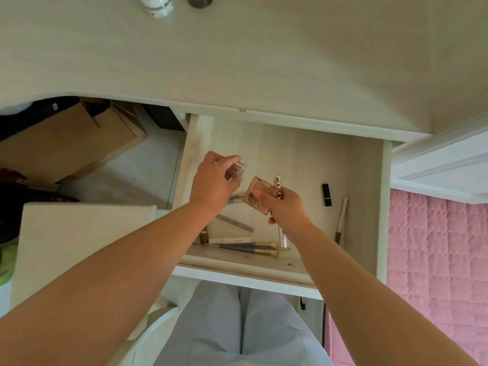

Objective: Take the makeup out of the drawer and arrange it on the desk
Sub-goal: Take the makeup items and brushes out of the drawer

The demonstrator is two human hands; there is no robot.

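Both hands are lifting makeup out of the open drawer point(381, 207).
The left hand point(211, 186) pinches a small clear compact point(235, 171); the right hand point(286, 210) grips a flat tan palette point(257, 198), long axis slanting toward the drawer's front-right corner. Next, I'd guess, both go up onto the bench point(237, 62).

Soft daylight, wide-angle warp, slight blur

Drawer point(380, 207) back lies bare; brushes point(253, 248) crowd its front edge, lipstick point(326, 194) perhaps loose rightward.
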